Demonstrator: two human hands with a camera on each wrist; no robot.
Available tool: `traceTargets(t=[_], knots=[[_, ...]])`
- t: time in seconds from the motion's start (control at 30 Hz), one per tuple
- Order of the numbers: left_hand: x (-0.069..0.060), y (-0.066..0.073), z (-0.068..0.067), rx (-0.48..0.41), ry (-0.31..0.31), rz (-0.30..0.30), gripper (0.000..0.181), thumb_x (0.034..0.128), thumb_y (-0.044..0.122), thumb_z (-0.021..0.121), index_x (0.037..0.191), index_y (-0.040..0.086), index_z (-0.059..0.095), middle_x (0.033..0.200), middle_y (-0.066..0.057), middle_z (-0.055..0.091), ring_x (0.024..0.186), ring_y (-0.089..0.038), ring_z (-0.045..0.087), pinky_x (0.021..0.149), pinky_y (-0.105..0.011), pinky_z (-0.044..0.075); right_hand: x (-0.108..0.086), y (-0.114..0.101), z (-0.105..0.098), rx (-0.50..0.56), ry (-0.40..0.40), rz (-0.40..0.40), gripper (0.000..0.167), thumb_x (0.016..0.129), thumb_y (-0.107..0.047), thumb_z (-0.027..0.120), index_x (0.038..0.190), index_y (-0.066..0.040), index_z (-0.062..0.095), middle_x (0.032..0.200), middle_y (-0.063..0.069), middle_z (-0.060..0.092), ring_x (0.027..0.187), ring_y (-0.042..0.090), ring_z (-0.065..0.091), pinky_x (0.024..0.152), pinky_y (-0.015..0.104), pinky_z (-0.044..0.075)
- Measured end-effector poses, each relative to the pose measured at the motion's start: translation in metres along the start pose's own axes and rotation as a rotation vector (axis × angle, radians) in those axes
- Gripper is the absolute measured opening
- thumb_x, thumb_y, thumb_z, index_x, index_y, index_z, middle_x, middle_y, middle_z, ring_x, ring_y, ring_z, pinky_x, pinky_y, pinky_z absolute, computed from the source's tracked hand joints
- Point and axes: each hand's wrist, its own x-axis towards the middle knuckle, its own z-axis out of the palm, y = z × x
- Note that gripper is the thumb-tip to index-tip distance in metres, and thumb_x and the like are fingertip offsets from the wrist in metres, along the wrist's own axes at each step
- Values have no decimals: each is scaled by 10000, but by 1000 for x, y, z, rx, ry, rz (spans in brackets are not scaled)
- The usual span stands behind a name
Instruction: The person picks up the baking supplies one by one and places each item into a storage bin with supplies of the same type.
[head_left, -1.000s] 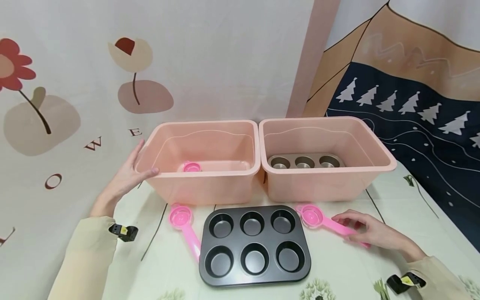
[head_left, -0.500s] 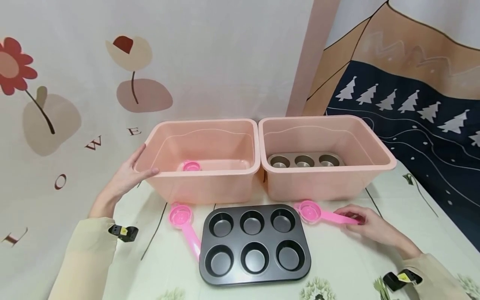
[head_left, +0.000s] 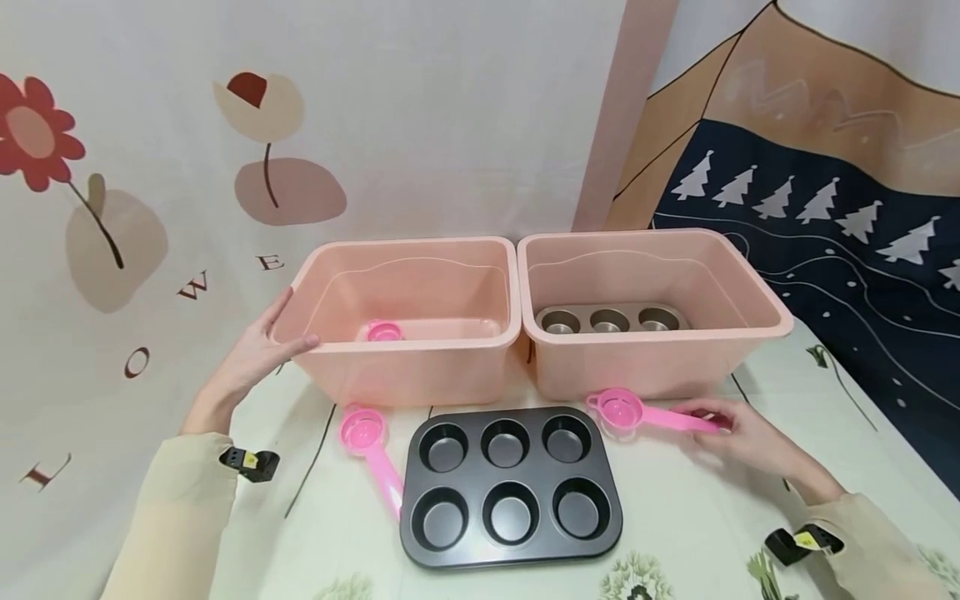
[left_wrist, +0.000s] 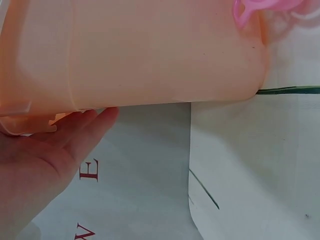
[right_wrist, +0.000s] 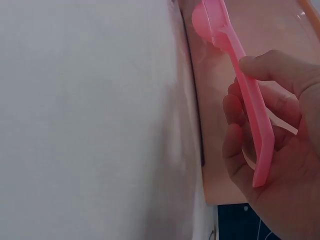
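In the head view my right hand (head_left: 738, 433) pinches the handle of a pink egg separator (head_left: 621, 410). Its round bowl is raised slightly in front of the right bin. The right wrist view shows the thumb and curled fingers around the handle (right_wrist: 250, 95). My left hand (head_left: 251, 362) rests at the front left corner of the left pink bin (head_left: 412, 375), thumb over the rim. In the left wrist view its straight fingers (left_wrist: 95, 130) lie against the bin's outer wall. A second pink egg separator (head_left: 371, 454) lies left of a dark muffin tin (head_left: 510, 475).
Inside the left bin is another pink piece (head_left: 385, 332), mostly hidden by the front wall. The right pink bin (head_left: 637, 367) stands alongside and holds a bronze-coloured muffin tin (head_left: 610, 321). A printed cloth (head_left: 420, 150) hangs behind.
My right hand has taken firmer hold of the egg separator's handle and lifted it a little, towards the right bin. The left hand stays at the left bin's corner.
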Motion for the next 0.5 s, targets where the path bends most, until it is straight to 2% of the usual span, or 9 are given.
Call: traceTargets(t=[0.3, 0.5], knots=[[1, -2, 0, -10, -1, -6, 933, 905, 232, 667, 1563, 201, 7, 1578, -211, 75, 1381, -424, 167, 1066, -651, 155, 8, -7, -5, 21, -7, -80, 333, 800, 118, 692, 1118, 27, 661, 963, 17, 659, 801, 77, 575, 626, 209, 474], [2, -2, 0, -31, 2, -1, 922, 908, 207, 662, 1563, 210, 14, 1584, -192, 50, 1390, -420, 144, 1068, -649, 147, 11, -15, -7, 19, -13, -78, 321, 805, 107, 695, 1114, 25, 660, 942, 0, 648, 771, 87, 562, 614, 214, 468]])
